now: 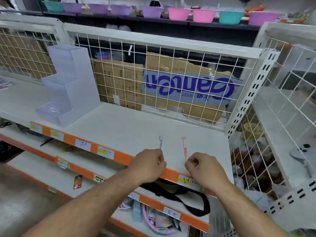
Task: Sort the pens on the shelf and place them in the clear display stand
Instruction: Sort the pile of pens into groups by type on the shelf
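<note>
Both hands are at the near edge of the white shelf [136, 124], close to each other but not touching. The left hand [148, 165] has its fingers curled and pinches the near end of a grey pen [160, 142]; the rest of this pen points away, toward the far side of the shelf. The right hand [205, 170] is also curled and pinches, between thumb and fingers, the near end of a pink pen [184, 148], which points away in the same manner. The two pens are near each other, almost parallel, the grey one on the left and the pink one on the right. I cannot tell if their far ends touch the shelf or are a little above it. The clear stand [68, 86] is on the same shelf at the far left, well apart from the hands; it is stepped, with the lowest step nearest, and no pens are visible in it. Along the near edge of the shelf runs an orange strip [123, 159] with price labels [105, 152]. Behind the shelf stands a white wire grid [174, 69], and behind the grid are cardboard boxes [119, 82]. High at the far side is a row of pink, purple and teal bowls [179, 13]. On the lower shelf, under the hands, lies a black strap [188, 195].
</note>
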Action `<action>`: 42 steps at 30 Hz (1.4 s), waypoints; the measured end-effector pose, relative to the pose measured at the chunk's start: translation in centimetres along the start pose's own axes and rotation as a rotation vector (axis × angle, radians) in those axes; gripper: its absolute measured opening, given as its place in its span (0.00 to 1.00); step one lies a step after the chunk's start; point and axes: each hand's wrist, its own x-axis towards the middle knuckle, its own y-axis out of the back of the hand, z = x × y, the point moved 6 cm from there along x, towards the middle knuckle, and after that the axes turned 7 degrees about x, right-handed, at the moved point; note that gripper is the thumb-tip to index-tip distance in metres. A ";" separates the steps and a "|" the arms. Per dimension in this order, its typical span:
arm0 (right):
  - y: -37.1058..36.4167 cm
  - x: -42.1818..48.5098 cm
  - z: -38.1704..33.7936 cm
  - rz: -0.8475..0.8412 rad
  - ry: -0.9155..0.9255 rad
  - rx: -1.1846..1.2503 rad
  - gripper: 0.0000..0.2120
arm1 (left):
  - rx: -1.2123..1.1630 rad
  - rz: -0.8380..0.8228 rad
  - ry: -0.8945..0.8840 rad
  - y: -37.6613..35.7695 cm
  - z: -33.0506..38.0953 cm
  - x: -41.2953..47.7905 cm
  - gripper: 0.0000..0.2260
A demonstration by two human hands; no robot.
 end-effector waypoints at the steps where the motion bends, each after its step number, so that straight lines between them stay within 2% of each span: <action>1: -0.2 0.9 0.1 -0.020 -0.017 -0.015 0.07 | 0.024 -0.011 0.024 -0.1 -0.1 0.7 0.06; 8: -0.9 6.1 1.4 -0.061 -0.086 -0.177 0.10 | 0.187 -0.006 0.137 -0.4 -0.2 5.0 0.09; 13: -1.4 8.6 1.9 -0.102 -0.153 -0.233 0.11 | 0.250 -0.117 0.241 -1.5 -0.8 8.2 0.11; 17: -2.1 9.5 2.1 -0.153 -0.204 -0.236 0.10 | 0.238 -0.209 0.284 -2.4 -1.4 10.1 0.14; 21: -2.3 10.1 2.4 -0.162 -0.248 -0.229 0.10 | 0.186 -0.247 0.308 -2.8 -2.2 11.1 0.06; 24: -2.6 10.3 2.3 -0.174 -0.247 -0.227 0.09 | 0.133 -0.273 0.321 -2.9 -2.8 11.6 0.07; 28: -2.8 10.5 2.0 -0.203 -0.235 -0.270 0.05 | 0.066 -0.280 0.336 -3.1 -3.2 12.0 0.08; 33: -2.7 10.6 1.7 -0.215 -0.249 -0.278 0.07 | 0.127 -0.254 0.319 -3.1 -2.8 12.0 0.07; 36: -2.9 10.5 1.7 -0.207 -0.265 -0.205 0.08 | 0.092 -0.228 0.352 -2.9 -3.0 11.5 0.07; 40: -3.2 10.7 0.7 -0.191 -0.251 0.014 0.09 | -0.104 -0.143 0.398 -1.9 -3.8 11.0 0.13; 42: -3.1 10.8 -0.7 -0.165 -0.211 0.127 0.08 | -0.184 -0.069 0.411 -0.5 -4.1 10.4 0.11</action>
